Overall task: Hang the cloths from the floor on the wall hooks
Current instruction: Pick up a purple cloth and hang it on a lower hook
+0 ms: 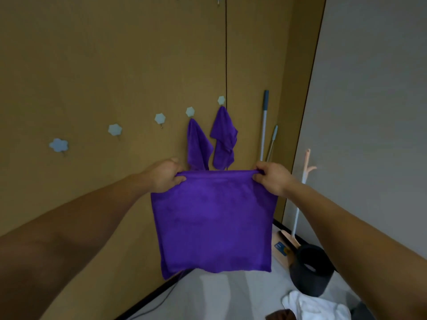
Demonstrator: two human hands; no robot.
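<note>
I hold a purple cloth [215,222] spread flat in front of the brown wall. My left hand [165,175] pinches its top left corner and my right hand [272,179] pinches its top right corner. Two more purple cloths hang on the wall behind it: one [197,145] from a pale flower-shaped hook [190,111], the other [224,138] from the hook [221,100] to its right. Three bare flower-shaped hooks [160,118] [115,130] [59,145] run down to the left. A white cloth [316,307] lies on the floor at the lower right.
Two long-handled tools [264,125] lean in the corner. A white-handled dustpan [287,239] and a dark round bin [310,269] stand on the floor at the right. A cable [159,301] runs along the skirting. A grey wall [369,112] closes the right side.
</note>
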